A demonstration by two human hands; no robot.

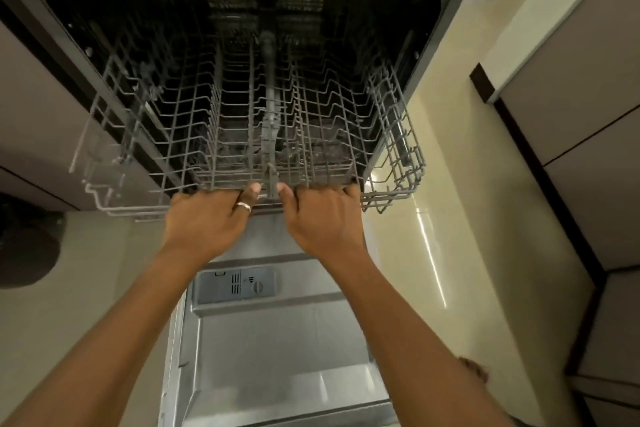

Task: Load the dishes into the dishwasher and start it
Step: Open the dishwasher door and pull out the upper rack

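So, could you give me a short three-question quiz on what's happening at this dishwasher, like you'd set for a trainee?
1. True or false: the left hand and the right hand both grip the front edge of the grey wire dishwasher rack.
2. Which of the hands wears the silver ring? A) left B) right C) neither
3. Fill in: the blue-grey plastic detergent dispenser is set into the inner face of the dishwasher's open steel ____.

Key
1. True
2. A
3. door
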